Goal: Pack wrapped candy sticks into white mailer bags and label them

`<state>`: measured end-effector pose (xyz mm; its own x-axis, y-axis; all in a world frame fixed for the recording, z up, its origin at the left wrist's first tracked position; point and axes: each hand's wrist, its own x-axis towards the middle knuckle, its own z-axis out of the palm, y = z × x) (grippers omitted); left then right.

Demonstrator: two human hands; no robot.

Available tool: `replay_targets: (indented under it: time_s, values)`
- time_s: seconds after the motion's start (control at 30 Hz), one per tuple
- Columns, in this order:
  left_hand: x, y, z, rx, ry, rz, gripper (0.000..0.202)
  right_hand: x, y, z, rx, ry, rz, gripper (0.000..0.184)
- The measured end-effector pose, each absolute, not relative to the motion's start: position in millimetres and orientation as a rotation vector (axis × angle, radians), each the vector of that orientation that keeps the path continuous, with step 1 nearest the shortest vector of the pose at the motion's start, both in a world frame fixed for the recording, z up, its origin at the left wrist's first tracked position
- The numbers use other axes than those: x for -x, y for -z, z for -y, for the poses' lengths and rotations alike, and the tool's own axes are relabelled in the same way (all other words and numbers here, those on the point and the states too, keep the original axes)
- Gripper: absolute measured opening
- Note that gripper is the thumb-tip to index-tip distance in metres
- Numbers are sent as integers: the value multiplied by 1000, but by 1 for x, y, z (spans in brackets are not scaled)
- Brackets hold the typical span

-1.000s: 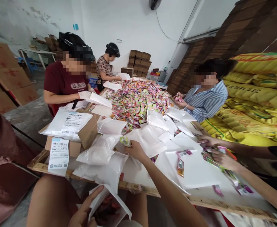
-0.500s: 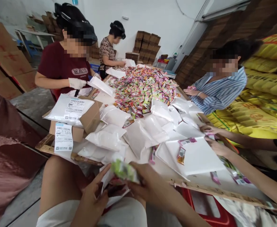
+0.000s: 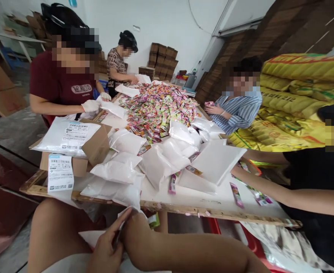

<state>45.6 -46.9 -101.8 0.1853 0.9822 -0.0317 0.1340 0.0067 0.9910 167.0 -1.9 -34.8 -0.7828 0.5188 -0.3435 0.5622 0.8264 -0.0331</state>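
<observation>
Low in front of my lap, my left hand (image 3: 108, 242) is closed on the edge of a white mailer bag (image 3: 90, 237). My right hand (image 3: 134, 229) is at the bag's mouth, bent downward, with its fingers hidden. Just beyond the right wrist a green snack packet (image 3: 153, 220) shows; whether the hand touches it I cannot tell. Filled white bags (image 3: 114, 168) lie on the table close ahead. Past them rises a large pile of small colourful packets (image 3: 158, 108).
A carton (image 3: 97, 142) with a labelled white parcel (image 3: 67, 134) on it stands at the table's left corner. The wooden table edge (image 3: 184, 209) runs before me. Co-workers sit around the table; a co-worker's arm (image 3: 263, 185) reaches in from the right, holding a white bag.
My right hand has moved left and down to the bag's mouth, its green packets mostly out of sight. My view has turned right. The co-worker at right has lifted a white bag.
</observation>
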Motion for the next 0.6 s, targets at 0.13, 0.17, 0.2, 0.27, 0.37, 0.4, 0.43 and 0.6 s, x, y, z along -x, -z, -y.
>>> replay_targets:
  time_s: [0.13, 0.17, 0.2, 0.27, 0.37, 0.4, 0.43, 0.6]
  values:
    - [-32, 105, 44, -1311, -1129, -1283, 68, -180, 0, -5, -849, 142, -2855, 31]
    - [-29, 106, 43, -1300, -1130, -1279, 66, -183, -6, -7, -858, 138, -2875, 27]
    - [-27, 108, 43, -1296, -1106, -1252, 65, -185, -9, -9, -850, 162, -2865, 20]
    - [-25, 113, 41, -1279, -1023, -1160, 64, -186, -5, -12, -803, 252, -2789, 10]
    - [-30, 118, 41, -1116, -1038, -1135, 67, -186, 8, -17, -888, 474, -2782, 10]
    - [-33, 117, 42, -1037, -1077, -1158, 66, -187, 9, -17, -1010, 567, -2817, 14]
    - [-36, 115, 43, -979, -1114, -1174, 65, -189, 8, -16, -1170, 696, -2846, 18]
    - [-50, 90, 48, -938, -1132, -1121, 54, -199, -4, -4, -2065, 1113, -2984, 31]
